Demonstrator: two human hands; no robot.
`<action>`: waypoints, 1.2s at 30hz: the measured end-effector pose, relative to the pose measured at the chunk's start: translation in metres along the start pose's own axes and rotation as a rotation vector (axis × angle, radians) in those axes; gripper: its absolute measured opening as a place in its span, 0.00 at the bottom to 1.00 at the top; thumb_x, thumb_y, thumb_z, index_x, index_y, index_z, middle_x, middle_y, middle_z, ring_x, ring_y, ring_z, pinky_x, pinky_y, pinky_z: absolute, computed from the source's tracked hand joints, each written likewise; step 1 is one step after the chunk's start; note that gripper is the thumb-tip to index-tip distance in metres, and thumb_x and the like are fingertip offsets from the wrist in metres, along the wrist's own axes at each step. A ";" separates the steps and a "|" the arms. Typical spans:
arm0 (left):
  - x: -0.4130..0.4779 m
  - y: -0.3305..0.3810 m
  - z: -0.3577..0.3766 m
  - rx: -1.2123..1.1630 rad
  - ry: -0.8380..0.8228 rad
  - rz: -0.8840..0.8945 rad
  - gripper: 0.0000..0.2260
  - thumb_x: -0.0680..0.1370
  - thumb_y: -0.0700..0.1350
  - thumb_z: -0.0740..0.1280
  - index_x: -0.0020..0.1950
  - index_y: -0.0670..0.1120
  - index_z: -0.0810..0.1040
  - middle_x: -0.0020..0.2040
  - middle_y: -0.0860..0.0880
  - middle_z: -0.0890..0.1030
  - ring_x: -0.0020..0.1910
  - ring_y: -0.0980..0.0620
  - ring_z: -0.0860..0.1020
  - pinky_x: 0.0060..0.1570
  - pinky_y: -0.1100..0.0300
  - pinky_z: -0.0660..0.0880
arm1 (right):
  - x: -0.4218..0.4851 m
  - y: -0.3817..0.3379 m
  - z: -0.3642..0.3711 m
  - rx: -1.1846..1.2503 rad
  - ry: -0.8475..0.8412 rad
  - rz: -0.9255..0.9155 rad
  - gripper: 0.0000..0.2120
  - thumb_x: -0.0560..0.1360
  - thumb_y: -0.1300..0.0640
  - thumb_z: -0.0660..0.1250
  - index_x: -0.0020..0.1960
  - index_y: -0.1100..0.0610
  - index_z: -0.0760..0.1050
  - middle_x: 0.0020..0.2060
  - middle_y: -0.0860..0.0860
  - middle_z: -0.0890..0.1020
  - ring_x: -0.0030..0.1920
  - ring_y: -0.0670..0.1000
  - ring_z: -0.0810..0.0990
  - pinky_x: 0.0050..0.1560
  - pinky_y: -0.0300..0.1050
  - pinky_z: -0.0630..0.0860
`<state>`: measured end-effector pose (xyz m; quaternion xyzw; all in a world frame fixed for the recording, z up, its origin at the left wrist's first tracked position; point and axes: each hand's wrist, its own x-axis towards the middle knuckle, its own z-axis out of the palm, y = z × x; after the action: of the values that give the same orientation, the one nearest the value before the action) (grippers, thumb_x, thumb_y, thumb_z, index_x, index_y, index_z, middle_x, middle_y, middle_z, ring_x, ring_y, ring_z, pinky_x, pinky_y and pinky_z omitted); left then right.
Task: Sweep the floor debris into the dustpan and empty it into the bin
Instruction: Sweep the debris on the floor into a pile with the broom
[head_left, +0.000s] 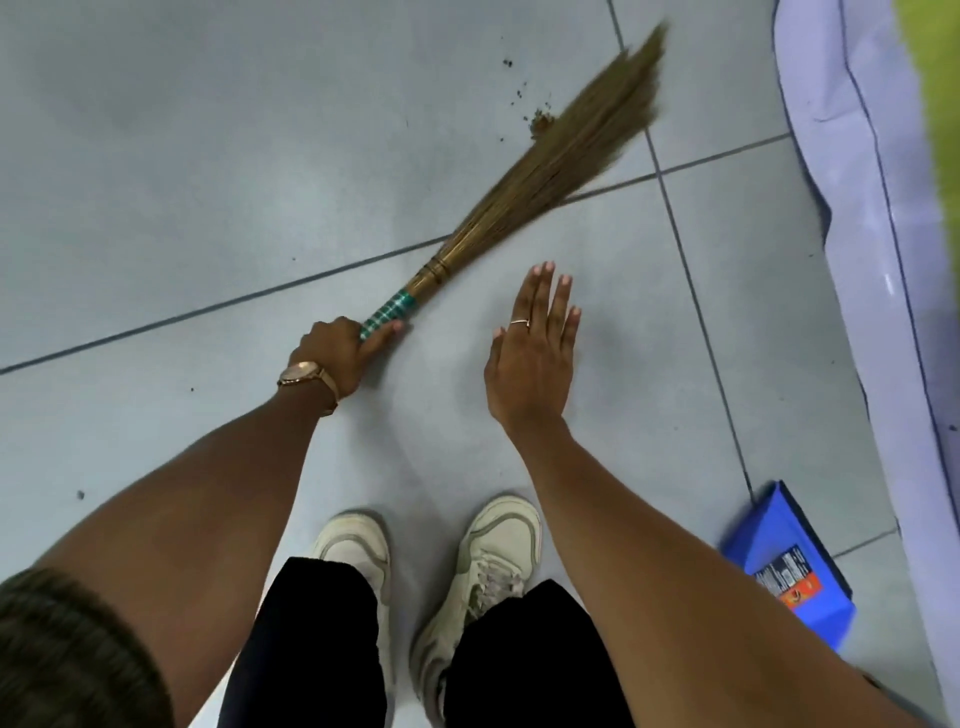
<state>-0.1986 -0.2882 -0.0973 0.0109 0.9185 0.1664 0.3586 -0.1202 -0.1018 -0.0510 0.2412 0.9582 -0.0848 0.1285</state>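
My left hand (340, 356) grips the green-taped handle of a straw broom (561, 150). The broom lies low and stretches up and to the right, its blurred bristles fanned over the grey tiled floor (208, 156). A small brown debris pile (540, 122) sits against the bristles' left edge, with a few dark specks scattered above it. My right hand (535, 353) hovers flat over the floor, fingers spread, holding nothing. A blue dustpan (789, 566) with an orange label lies on the floor at the lower right, well apart from both hands.
My two white sneakers (431, 561) stand at the bottom centre. A pale lilac sheet or bed edge (893, 260) runs along the right side, with a green strip beyond it. Stray specks dot the tiles at left. No bin is in view.
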 end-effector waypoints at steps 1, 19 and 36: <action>0.003 0.001 -0.008 -0.003 0.015 -0.005 0.29 0.74 0.69 0.55 0.38 0.42 0.75 0.31 0.45 0.75 0.32 0.44 0.73 0.32 0.57 0.67 | 0.003 -0.005 -0.006 0.010 0.003 0.002 0.31 0.81 0.56 0.54 0.78 0.61 0.42 0.78 0.56 0.46 0.78 0.57 0.44 0.78 0.54 0.47; -0.091 0.025 -0.112 -0.469 0.334 0.145 0.20 0.74 0.53 0.72 0.62 0.53 0.70 0.37 0.48 0.82 0.22 0.48 0.77 0.23 0.60 0.76 | -0.035 -0.032 -0.104 0.139 0.003 0.038 0.32 0.80 0.53 0.56 0.78 0.63 0.45 0.78 0.57 0.49 0.78 0.58 0.46 0.78 0.55 0.49; -0.038 0.049 -0.023 -0.116 0.203 0.062 0.21 0.81 0.55 0.57 0.72 0.49 0.66 0.52 0.34 0.80 0.50 0.32 0.78 0.42 0.54 0.66 | -0.043 0.040 -0.038 0.033 -0.061 0.034 0.30 0.80 0.57 0.55 0.77 0.63 0.45 0.78 0.58 0.50 0.78 0.57 0.46 0.78 0.54 0.47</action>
<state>-0.1905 -0.2536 -0.0412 0.0016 0.9381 0.2302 0.2588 -0.0719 -0.0771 -0.0070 0.2570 0.9480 -0.1059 0.1551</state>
